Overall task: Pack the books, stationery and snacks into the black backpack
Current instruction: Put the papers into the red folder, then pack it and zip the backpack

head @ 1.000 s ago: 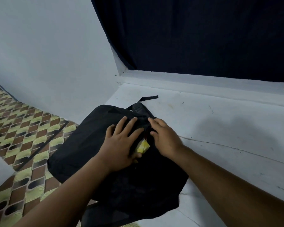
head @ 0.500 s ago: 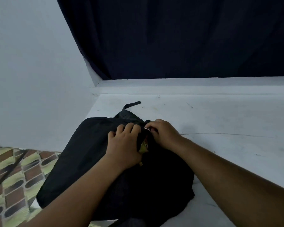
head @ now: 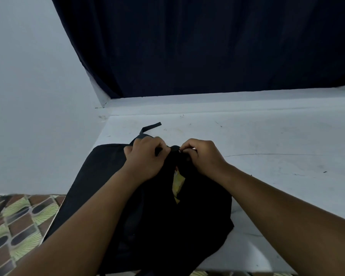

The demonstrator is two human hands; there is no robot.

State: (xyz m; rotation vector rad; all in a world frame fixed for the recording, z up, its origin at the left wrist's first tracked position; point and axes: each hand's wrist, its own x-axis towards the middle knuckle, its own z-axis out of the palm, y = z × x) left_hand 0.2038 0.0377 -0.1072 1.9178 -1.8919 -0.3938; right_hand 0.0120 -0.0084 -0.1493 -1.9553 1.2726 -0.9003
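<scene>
backpack (head: 112, 192), black and soft, lies flat on the white tabletop (head: 267, 136), its near left corner hanging past the tabletop edge over the patterned floor (head: 12, 226) at about 8 o'clock. we have both hands at its far end, at 12 o'clock on the bag, where the opening starts.

our left hand (head: 145, 158) has its grip curled closed on a bunch of the bag's fabric just left of the opening; we judge it is there to brace the cloth and keep the seam taut so the slider does not drag the soft bag along. our right hand (head: 201, 156) has thumb and forefinger pinched together on a small metal zipper pull (head: 180, 150), just to the right of the left hand, the two nearly touching. the pinch is small because the pull is small.

below the hands the opening gapes in a narrow slit toward 6 o'clock, and a yellow packet (head: 177, 184) shows inside it, probably one of the snacks. nothing else to pack lies on the tabletop, so we judge packing is near done and closing is the step in hand.

a loose black strap (head: 150, 127) sticks out beyond the bag at 11 o'clock. a dark curtain (head: 207, 46) hangs behind.
</scene>
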